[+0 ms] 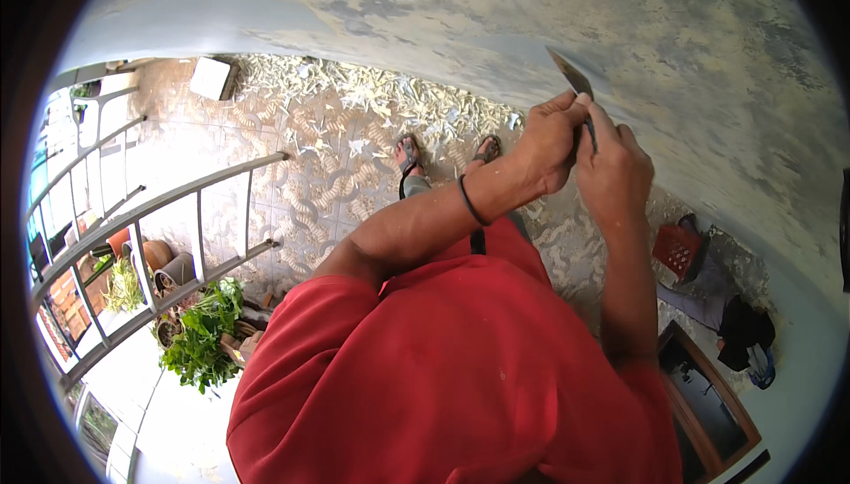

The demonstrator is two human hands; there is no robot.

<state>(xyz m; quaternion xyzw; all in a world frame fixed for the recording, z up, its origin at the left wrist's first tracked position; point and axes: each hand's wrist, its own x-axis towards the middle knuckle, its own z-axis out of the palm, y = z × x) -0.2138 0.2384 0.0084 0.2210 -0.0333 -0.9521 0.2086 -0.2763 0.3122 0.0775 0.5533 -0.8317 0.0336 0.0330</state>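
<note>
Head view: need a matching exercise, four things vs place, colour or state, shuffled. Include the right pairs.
Things
1. scraper
2. pale flakes
3. black band
4. large leafy plant

Place, colour or state
A. around the left forearm
B. held with the left hand and right hand
C. green, toward the picture's left
D. scattered on the floor along the wall

Pairs: 1-B, 2-D, 3-A, 4-C

Left hand (551, 137) beside right hand (617, 172) (both curled).
</note>
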